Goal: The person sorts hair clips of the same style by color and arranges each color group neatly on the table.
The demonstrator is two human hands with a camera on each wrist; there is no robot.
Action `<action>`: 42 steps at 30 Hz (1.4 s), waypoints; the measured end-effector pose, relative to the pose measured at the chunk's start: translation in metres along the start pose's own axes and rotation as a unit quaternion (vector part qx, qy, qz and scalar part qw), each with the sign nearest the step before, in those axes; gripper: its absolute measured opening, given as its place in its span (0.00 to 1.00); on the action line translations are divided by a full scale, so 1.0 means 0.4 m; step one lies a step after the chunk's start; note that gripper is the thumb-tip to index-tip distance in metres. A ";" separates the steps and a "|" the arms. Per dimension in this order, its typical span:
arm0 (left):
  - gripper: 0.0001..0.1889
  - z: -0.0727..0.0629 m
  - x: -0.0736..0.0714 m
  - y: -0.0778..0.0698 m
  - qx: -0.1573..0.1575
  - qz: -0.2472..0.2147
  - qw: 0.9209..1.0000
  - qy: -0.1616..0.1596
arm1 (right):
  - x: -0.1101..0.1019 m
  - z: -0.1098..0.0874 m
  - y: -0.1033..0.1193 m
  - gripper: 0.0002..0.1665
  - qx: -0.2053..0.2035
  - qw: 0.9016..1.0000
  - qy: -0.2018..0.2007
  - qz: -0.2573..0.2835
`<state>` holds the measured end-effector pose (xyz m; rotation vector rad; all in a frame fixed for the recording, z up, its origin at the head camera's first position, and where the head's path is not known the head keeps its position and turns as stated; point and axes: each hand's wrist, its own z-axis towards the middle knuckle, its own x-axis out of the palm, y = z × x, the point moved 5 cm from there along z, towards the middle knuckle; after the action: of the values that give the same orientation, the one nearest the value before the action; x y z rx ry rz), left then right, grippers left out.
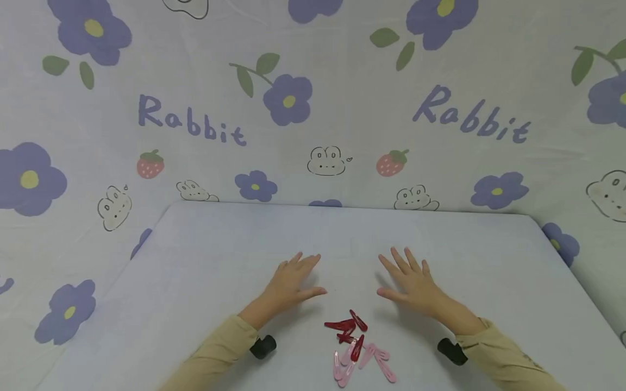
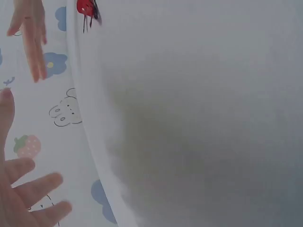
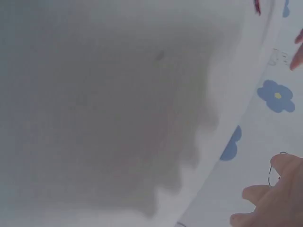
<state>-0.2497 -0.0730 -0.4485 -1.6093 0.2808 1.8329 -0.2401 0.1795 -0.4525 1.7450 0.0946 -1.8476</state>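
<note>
Hairclips (image 1: 358, 346), left hand (image 1: 288, 285), right hand (image 1: 414, 288), both splayed

A purple "Rabbit" (image 1: 191, 123) is showing on the left of the patterned backdrop (image 1: 342, 70), a second "Rabbit" (image 1: 470, 119) on its right.

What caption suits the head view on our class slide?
Red clips and pink clips lie on a table between two sleeved arms.
</note>
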 end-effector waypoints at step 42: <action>0.19 -0.030 0.134 -0.058 0.041 -0.165 0.985 -0.032 | 0.142 -0.044 0.118 0.07 0.024 0.939 -0.146 0.312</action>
<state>-0.2266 -0.0442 -0.4953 -1.4397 0.0553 1.5951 -0.2008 0.1276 -0.4918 1.2967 -0.5620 -1.5987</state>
